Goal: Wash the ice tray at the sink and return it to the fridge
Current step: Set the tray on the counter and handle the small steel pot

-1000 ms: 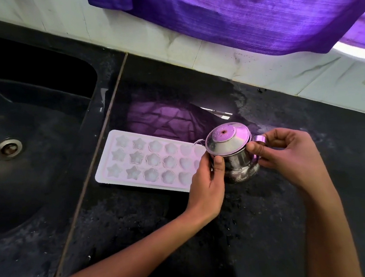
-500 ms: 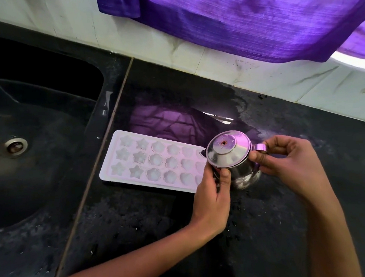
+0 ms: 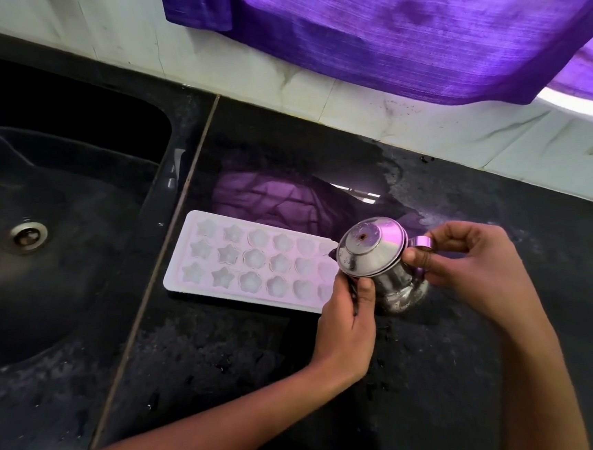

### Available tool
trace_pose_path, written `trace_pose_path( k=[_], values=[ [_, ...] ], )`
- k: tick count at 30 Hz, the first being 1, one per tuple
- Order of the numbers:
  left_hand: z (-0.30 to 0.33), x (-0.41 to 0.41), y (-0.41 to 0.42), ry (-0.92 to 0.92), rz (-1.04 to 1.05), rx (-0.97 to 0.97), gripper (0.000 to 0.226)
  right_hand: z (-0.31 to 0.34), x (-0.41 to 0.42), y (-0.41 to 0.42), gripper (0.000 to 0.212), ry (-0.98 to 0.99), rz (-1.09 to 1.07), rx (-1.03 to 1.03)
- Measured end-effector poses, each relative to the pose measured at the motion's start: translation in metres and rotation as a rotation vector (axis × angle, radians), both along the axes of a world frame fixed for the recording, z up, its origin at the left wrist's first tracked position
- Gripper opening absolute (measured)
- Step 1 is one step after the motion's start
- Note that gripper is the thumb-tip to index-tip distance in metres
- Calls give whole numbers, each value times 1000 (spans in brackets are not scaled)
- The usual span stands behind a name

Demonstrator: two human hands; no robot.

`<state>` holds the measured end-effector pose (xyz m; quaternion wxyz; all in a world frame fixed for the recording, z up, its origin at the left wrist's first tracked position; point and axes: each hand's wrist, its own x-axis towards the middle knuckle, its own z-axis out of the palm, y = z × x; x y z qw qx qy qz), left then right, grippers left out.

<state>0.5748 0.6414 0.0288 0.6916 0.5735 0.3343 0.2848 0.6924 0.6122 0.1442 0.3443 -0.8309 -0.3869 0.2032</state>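
A person's left hand [image 3: 346,322] and right hand [image 3: 471,267] both grip a small steel pot [image 3: 380,258] on a wet black counter [image 3: 227,356]. The white ice tray [image 3: 251,261] lies flat just left of the left fingers [image 3: 363,290], beside the sink [image 3: 56,245].

Both bare forearms reach in from the lower edge and converge near the centre. The left hand [image 3: 346,324] is curled, knuckles up, thumb pressed forward against what it grips. The right hand [image 3: 471,267] comes from the right, wrist bent, its fingers [image 3: 450,236] hooked over the top and the thumb pinching inward from below.
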Motion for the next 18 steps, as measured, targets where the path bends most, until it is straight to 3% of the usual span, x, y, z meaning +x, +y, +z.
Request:
trace_pose_path(
  k=[13, 18],
  values=[
    [3, -1, 0, 7, -13, 10, 46, 3, -1, -5, 35, 24, -16, 37],
    [7, -2, 0, 10, 24, 48, 53, -3, 1, -7, 33, 73, -44, 96]
  ],
)
